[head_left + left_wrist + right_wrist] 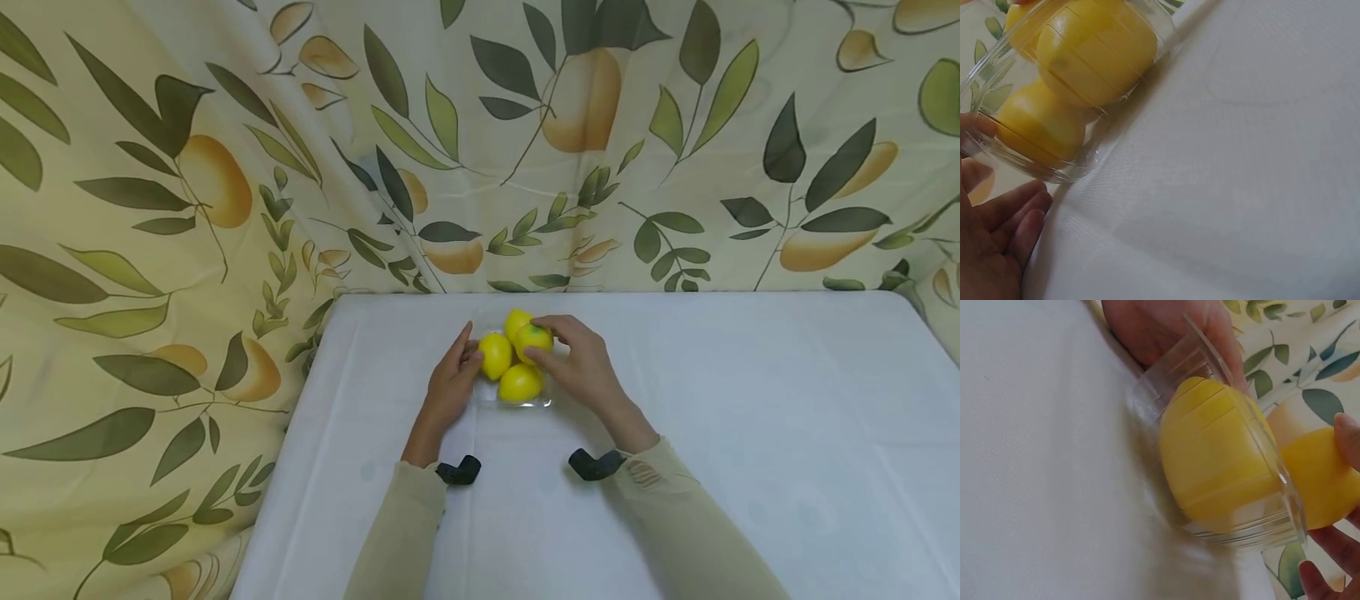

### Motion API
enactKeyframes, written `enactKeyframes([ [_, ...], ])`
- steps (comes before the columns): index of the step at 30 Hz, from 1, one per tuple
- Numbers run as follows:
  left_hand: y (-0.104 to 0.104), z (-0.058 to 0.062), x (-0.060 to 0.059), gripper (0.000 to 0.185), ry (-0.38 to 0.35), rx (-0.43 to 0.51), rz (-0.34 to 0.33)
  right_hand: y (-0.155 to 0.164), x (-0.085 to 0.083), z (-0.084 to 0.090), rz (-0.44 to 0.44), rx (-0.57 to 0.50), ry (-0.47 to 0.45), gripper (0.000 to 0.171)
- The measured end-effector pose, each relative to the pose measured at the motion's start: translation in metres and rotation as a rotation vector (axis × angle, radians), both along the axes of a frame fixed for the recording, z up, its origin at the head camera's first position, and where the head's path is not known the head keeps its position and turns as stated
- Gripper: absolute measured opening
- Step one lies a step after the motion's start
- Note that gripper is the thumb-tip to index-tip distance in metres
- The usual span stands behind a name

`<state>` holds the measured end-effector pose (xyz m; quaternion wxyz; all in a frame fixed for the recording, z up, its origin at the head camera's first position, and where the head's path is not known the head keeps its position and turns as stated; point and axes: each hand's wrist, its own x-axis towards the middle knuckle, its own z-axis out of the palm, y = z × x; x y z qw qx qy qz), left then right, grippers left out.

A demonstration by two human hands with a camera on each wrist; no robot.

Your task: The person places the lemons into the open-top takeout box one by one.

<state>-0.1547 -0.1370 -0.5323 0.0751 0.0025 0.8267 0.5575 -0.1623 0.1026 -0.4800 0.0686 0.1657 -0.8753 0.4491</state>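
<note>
A clear plastic container (525, 403) on the table holds yellow lemons (521, 384), also seen through its ribbed wall in both wrist views. At its left side, my left hand (452, 379) grips the rim, thumb over the edge and the other fingers outside. My right hand (588, 367) pinches a lemon (1316, 478) between thumb and fingers at the container's right side. This lemon overlaps the others in the head view and shows above the rim in the right wrist view.
A white cloth (750, 433) covers the table. Behind it and on the left hangs a curtain (465, 200) printed with leaves and fruit. Black bands (596, 465) with a protruding piece sit at both wrists.
</note>
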Motion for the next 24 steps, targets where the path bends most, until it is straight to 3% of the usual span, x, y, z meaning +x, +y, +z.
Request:
enactKeyframes([
  [13, 0.002, 0.001, 0.001, 0.059, 0.015, 0.016, -0.006, -0.008, 0.003, -0.007, 0.018, 0.110, 0.092, 0.045],
  [24, 0.001, 0.002, 0.000, 0.059, 0.008, 0.002, -0.007, -0.014, 0.006, -0.006, 0.010, 0.138, 0.117, 0.046],
])
